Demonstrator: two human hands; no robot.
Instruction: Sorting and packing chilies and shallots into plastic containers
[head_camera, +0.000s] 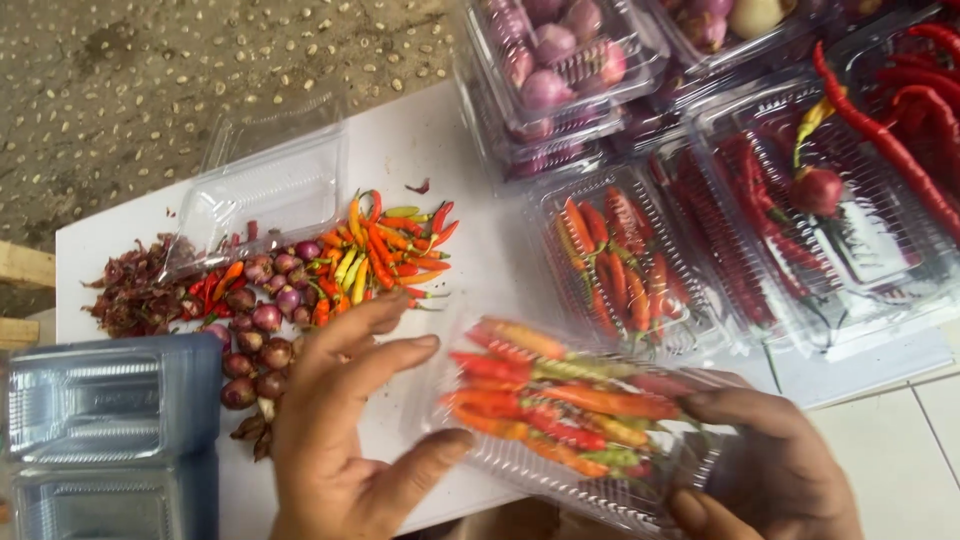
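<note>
A clear plastic clamshell box filled with small red, orange and green chillies is held between both hands near the bottom of the view. My left hand presses its left side with fingers spread. My right hand grips its right end from below. Just beyond my left hand lies a loose pile of small chillies and a cluster of shallots on the white board.
An empty open clamshell lies behind the shallots, beside a heap of dry peelings. A stack of empty boxes stands at the lower left. Filled boxes of shallots, small chillies and long red chillies crowd the right.
</note>
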